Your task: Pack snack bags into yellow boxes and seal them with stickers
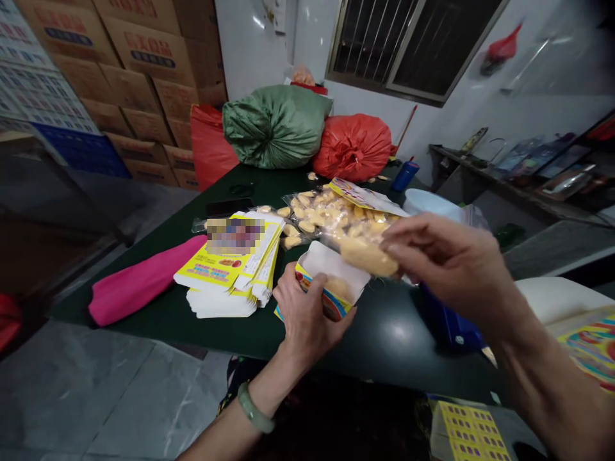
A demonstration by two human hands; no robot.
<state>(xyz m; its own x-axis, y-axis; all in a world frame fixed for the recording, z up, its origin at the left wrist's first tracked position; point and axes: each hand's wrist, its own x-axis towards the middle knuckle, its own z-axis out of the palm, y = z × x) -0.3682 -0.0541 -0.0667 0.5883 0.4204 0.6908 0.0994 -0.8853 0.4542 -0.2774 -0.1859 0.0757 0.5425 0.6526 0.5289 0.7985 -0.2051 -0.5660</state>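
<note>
My left hand (307, 314) is wrapped round a small printed carton (331, 291), whose white flap stands up and whose top is uncovered. A pale yellow piece shows inside it. Just above the carton's right side, my right hand (442, 256) pinches a longish yellow piece in clear wrap (368, 256), blurred by motion. Behind the carton lies a heap of similar wrapped yellow pieces (312, 214). To the left of my left hand, flat yellow-and-white cartons (230, 256) are stacked on the dark green table (384, 326).
A pink cloth roll (144, 282) lies at the table's left. Green (276, 125) and red sacks (355, 146) stand at the back. A pale tub (432, 203), a blue cylinder (406, 174) and a blue container (451, 320) are on the right. Stacked brown boxes (139, 48) line the wall.
</note>
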